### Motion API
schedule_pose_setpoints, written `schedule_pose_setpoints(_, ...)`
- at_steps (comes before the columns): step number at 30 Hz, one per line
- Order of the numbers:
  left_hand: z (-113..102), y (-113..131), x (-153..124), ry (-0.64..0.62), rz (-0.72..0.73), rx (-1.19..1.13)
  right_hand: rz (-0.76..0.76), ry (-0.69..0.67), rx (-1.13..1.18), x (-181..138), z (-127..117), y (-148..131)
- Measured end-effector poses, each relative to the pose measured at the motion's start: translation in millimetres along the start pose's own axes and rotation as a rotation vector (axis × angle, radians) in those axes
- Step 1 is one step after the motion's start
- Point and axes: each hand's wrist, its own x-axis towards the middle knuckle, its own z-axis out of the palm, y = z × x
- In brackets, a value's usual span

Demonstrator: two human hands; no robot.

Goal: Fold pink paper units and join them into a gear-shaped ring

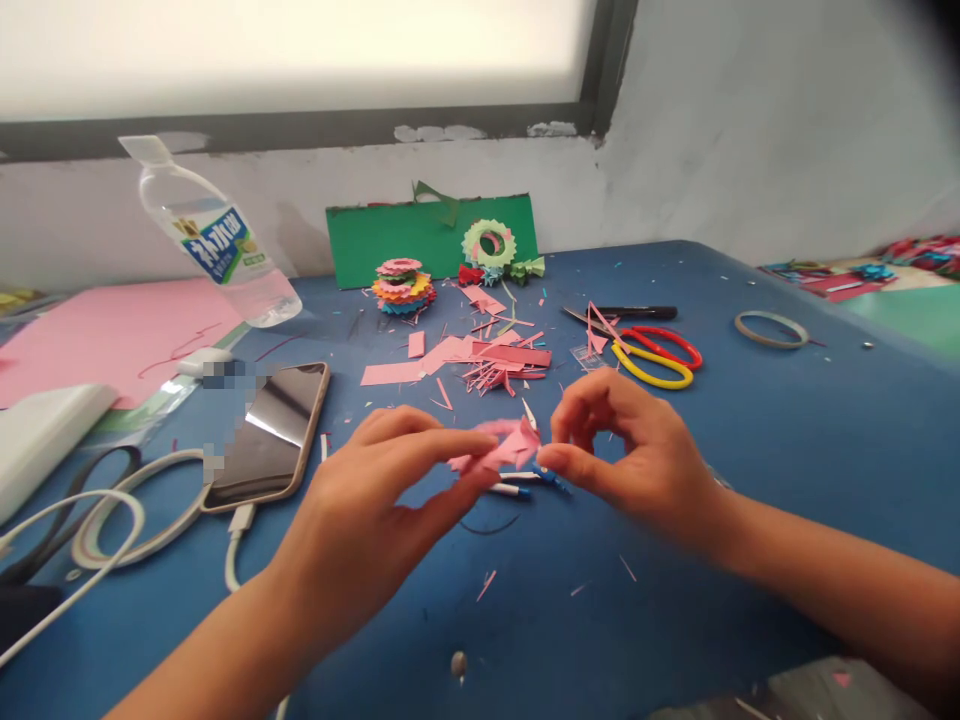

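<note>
A small piece of pink folded paper (512, 450), with a jagged right end, is pinched between the thumb and fingers of my left hand (390, 480). My right hand (637, 465) is closed in a pinch at the paper's right end, thumb tip against its edge. Just behind and below the paper lie white-and-blue pens (517, 490), partly hidden by it and my fingers. Farther back are pink paper scraps and strips (450, 355). Scissors (652, 360) with red and yellow handles lie beyond my right hand, pink strips across their blades.
At the back stand a stack of colourful paper rings (403, 287), a pale green paper ring (487, 243) and a green board (375, 235). Left are a water bottle (217, 240), a phone (274, 435) with a white cable, and a tape roll (112, 530). Another tape roll (771, 330) lies right.
</note>
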Motion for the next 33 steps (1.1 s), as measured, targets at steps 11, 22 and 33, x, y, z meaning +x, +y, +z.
schedule_pose_setpoints(11,1.3,6.3,3.4,-0.004,-0.505,-0.41,0.354,-0.228,0.293,7.8,-6.6,0.8)
schedule_pose_setpoints(22,6.5,10.6,5.5,-0.102,-0.551,-0.472,0.219,-0.238,0.047,8.1,-5.7,-3.1)
schedule_pose_setpoints(33,6.6,9.3,0.7,-0.062,-0.466,-0.434,0.056,-0.225,0.07,3.9,-2.5,-1.3)
